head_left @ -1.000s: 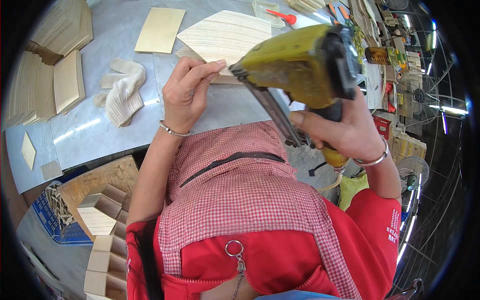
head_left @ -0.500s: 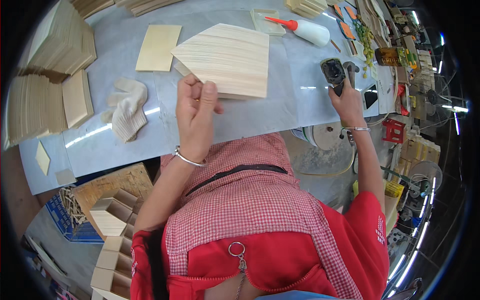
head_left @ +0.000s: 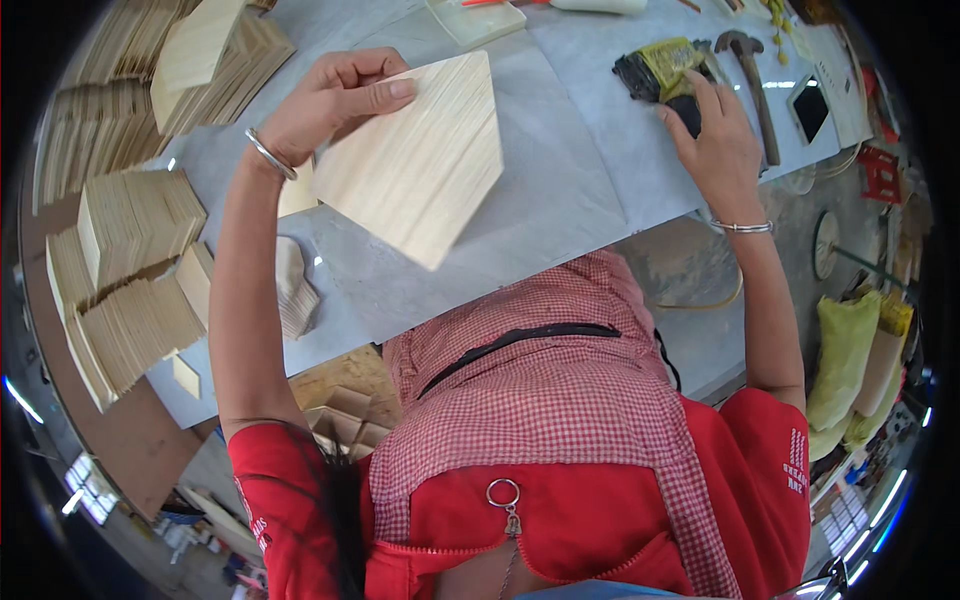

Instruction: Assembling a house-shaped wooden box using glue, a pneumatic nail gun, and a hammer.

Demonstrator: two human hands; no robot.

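Note:
My left hand pinches a pale, house-shaped wooden panel near one edge, thumb on top and fingers behind. The panel is tilted above the table, its point toward me. On the right, my right hand has its thumb and fingers around the black handle of a nail gun partly wrapped in yellow, which lies on its side on the table. A claw hammer lies just right of that hand. Behind my left wrist, part of another light wooden board shows.
Stacks of wooden panels crowd the table's left side. A whitish knitted glove lies by my left forearm. A shallow tray, a white bottle and a phone are farther off. Open wooden boxes stand below the table edge.
The panel has turned so its point faces me, and my left hand has moved to its far left side. The nail gun has gone from upright to lying on its side. My view has shifted left.

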